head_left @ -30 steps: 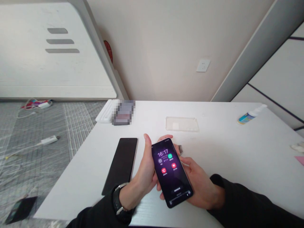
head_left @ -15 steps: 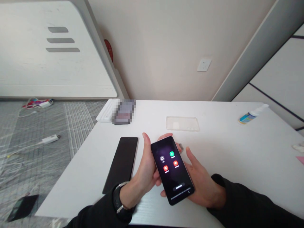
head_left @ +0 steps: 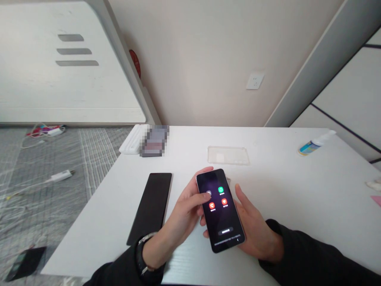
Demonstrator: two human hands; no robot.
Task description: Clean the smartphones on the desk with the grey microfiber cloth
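Observation:
A smartphone point(head_left: 224, 222) with its dark screen lit is held above the table, showing round grey, green and red icons. My left hand point(head_left: 184, 208) grips its left side, with the thumb on the grey icon at upper left and fingers behind. My right hand point(head_left: 253, 226) supports the phone from the right and underneath; its thumb is raised off the screen. Part of a small grey item point(head_left: 228, 180) shows behind the phone's top right, too hidden to name. Left of my hands lies a black tablet-like slab point(head_left: 151, 206). A clear phone case point(head_left: 228, 155) lies beyond the phone.
A white table point(head_left: 276, 186) carries a spray bottle point(head_left: 311, 147) at right, plus a white case-like object point(head_left: 133, 140) and a pixelated item point(head_left: 154, 141) at back left. A cable with a white plug point(head_left: 61, 176) and a dark flat object point(head_left: 26, 263) lie on grey fabric at left.
My left thumb has come down from beside the phone onto the grey icon. The phone has shifted slightly right and stands a little more upright in view. My right hand has barely moved.

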